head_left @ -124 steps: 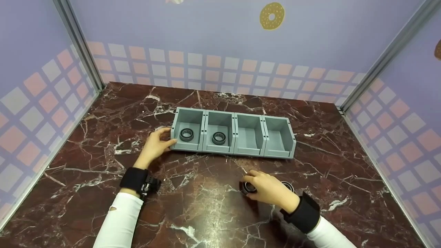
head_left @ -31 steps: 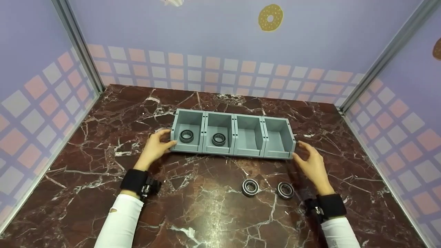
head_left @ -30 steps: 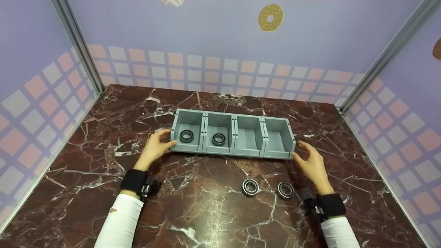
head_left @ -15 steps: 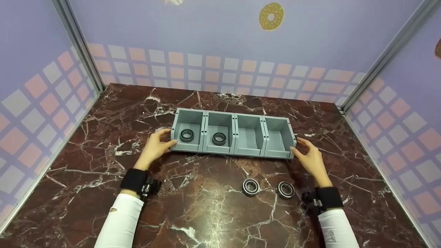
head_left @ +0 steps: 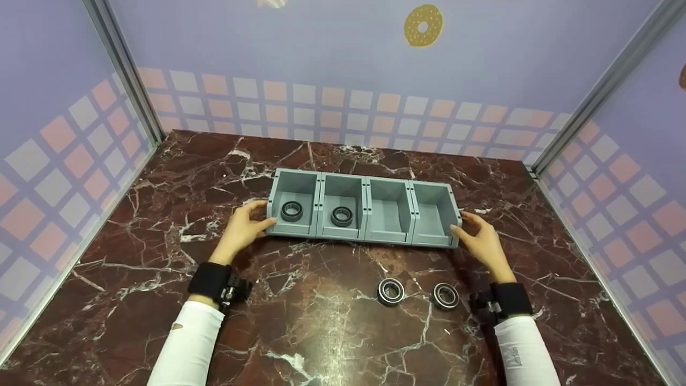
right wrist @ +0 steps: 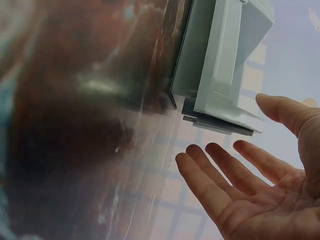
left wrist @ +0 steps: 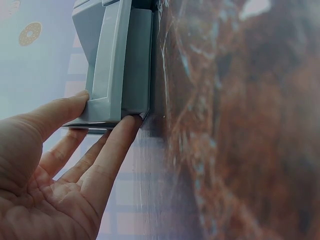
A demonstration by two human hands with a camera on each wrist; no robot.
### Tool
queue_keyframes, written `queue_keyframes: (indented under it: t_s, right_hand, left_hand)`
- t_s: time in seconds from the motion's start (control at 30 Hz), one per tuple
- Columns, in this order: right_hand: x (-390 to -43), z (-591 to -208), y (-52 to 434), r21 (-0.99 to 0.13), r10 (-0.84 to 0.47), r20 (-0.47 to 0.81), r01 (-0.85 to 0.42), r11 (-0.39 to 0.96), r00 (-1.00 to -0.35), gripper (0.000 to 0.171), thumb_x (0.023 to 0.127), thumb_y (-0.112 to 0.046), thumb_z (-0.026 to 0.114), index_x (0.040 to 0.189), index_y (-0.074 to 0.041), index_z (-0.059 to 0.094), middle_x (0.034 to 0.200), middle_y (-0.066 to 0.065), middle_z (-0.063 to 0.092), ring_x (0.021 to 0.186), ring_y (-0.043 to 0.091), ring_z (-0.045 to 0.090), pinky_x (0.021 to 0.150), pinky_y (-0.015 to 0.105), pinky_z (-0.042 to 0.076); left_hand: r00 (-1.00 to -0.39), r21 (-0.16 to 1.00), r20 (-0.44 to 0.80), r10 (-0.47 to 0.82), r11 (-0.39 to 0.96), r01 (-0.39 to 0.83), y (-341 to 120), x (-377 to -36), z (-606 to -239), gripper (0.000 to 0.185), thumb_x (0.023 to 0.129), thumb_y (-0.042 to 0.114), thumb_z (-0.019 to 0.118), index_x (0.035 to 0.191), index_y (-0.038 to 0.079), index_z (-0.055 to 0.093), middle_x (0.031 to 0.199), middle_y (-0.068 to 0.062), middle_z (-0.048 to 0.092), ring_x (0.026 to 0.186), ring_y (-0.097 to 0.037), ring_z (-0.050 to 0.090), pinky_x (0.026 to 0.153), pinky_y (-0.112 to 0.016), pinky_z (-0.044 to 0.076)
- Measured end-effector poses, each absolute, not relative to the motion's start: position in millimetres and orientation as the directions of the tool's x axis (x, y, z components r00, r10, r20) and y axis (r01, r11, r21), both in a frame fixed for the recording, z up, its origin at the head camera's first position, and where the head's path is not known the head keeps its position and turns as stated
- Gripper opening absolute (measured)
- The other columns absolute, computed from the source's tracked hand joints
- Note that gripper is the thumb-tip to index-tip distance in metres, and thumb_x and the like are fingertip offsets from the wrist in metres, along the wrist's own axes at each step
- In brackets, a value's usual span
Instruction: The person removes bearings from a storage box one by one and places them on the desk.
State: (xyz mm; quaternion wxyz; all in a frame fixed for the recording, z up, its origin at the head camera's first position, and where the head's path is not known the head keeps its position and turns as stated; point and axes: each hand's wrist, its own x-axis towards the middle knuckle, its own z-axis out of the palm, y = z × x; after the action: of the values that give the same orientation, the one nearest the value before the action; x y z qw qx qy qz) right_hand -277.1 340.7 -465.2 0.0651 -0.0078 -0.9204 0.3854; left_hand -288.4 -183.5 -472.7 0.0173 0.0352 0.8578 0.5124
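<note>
A row of joined grey storage bins (head_left: pixel 388 212) sits on the marble-patterned table. My left hand (head_left: pixel 241 230) grips its left end, thumb on the front lip and fingers against the outer side wall (left wrist: pixel 137 65). At the right end, my right hand (head_left: pixel 482 244) is spread around the corner; the right wrist view shows a gap between its fingers and the bin wall (right wrist: pixel 192 60). One black-rimmed bearing (head_left: pixel 292 211) lies in the leftmost bin, and another bearing (head_left: pixel 341 216) in the bin beside it. Two more, a left bearing (head_left: pixel 390 292) and a right bearing (head_left: pixel 445 296), lie on the table in front.
The dark red table (head_left: pixel 321 332) is bounded by a purple back wall (head_left: pixel 343 59) and side walls with pink and white squares. Grey metal posts (head_left: pixel 128 75) stand at the back corners. Black wrist straps with cameras are on both arms.
My right hand has left the bearing it was at on the table and moved up to the right end of the bins, then slightly further up along it. My left hand has stayed put.
</note>
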Motion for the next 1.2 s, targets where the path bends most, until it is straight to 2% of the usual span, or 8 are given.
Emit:
queue_keyframes:
  t_s: [0.13,0.3,0.43,0.53,0.63,0.8,1.03,1.2]
  right_hand:
    - [-281,-468,342,-0.703,0.048,0.103,-0.039,0.710,-0.994,0.061,0.101,-0.026,0.066,0.149,0.006,0.047,0.146,0.034,0.054,0.135,0.049,0.054,0.115,0.059,0.043]
    - [-285,-471,341,-0.700,0.010,0.086,-0.053,0.712,-0.996,0.062,0.101,-0.027,0.066,0.149,0.007,0.046,0.143,0.033,0.058,0.128,0.047,0.061,0.107,0.053,0.051]
    - [-288,-471,340,-0.700,-0.021,0.082,-0.072,0.711,-0.996,0.060,0.101,-0.025,0.066,0.148,0.008,0.047,0.137,0.034,0.062,0.123,0.046,0.064,0.094,0.034,0.055]
    - [-289,-470,338,-0.702,-0.034,0.078,-0.079,0.707,-0.996,0.057,0.101,-0.021,0.065,0.147,0.009,0.048,0.135,0.035,0.062,0.121,0.046,0.064,0.085,0.019,0.050]
    - [-290,-469,337,-0.710,-0.038,0.079,-0.083,0.699,-0.996,0.055,0.101,-0.017,0.065,0.146,0.010,0.048,0.133,0.035,0.063,0.119,0.044,0.065,0.079,0.012,0.047]
    - [-291,-469,336,-0.740,-0.065,0.074,-0.099,0.666,-0.995,0.053,0.101,-0.011,0.064,0.145,0.012,0.047,0.131,0.037,0.063,0.114,0.038,0.068,0.074,0.009,0.047]
    - [-292,-472,335,-0.770,-0.082,0.094,-0.125,0.626,-0.992,0.048,0.098,-0.004,0.064,0.139,0.015,0.050,0.126,0.040,0.064,0.095,0.006,0.065,0.072,0.010,0.049]
    - [-293,-472,335,-0.758,-0.074,0.081,-0.110,0.642,-0.994,0.048,0.098,-0.001,0.063,0.141,0.015,0.048,0.127,0.040,0.063,0.100,0.014,0.067,0.072,0.010,0.049]
  left_hand:
    - [-0.997,0.884,-0.004,0.079,0.467,0.034,-183,-289,-473,0.060,0.100,0.015,0.067,0.152,-0.004,0.043,0.150,-0.031,0.051,0.120,-0.045,0.066,0.077,-0.026,0.063]
    - [-0.996,0.886,-0.004,0.084,0.462,0.035,-183,-289,-473,0.060,0.100,0.015,0.067,0.152,-0.004,0.043,0.151,-0.032,0.050,0.119,-0.045,0.066,0.078,-0.027,0.063]
    - [-0.997,0.884,-0.010,0.081,0.466,0.029,-184,-288,-472,0.060,0.100,0.015,0.066,0.152,-0.003,0.043,0.152,-0.031,0.049,0.117,-0.044,0.067,0.078,-0.026,0.063]
    - [-0.997,0.882,-0.008,0.079,0.469,0.031,-184,-288,-472,0.060,0.100,0.015,0.066,0.152,-0.003,0.043,0.152,-0.032,0.049,0.115,-0.044,0.068,0.078,-0.026,0.063]
    - [-0.997,0.884,-0.005,0.078,0.467,0.032,-184,-289,-472,0.060,0.100,0.015,0.066,0.152,-0.003,0.044,0.151,-0.032,0.050,0.114,-0.043,0.069,0.078,-0.026,0.063]
    - [-0.996,0.882,-0.015,0.089,0.470,0.028,-185,-289,-472,0.060,0.101,0.015,0.065,0.153,-0.002,0.042,0.153,-0.032,0.048,0.117,-0.045,0.067,0.081,-0.028,0.063]
    - [-0.996,0.881,-0.015,0.091,0.473,0.029,-185,-288,-472,0.060,0.102,0.016,0.065,0.154,-0.002,0.041,0.153,-0.032,0.047,0.120,-0.046,0.065,0.084,-0.031,0.064]
    - [-0.996,0.881,-0.016,0.088,0.473,0.028,-185,-288,-472,0.060,0.102,0.016,0.065,0.154,-0.002,0.042,0.154,-0.031,0.047,0.119,-0.045,0.066,0.083,-0.030,0.063]
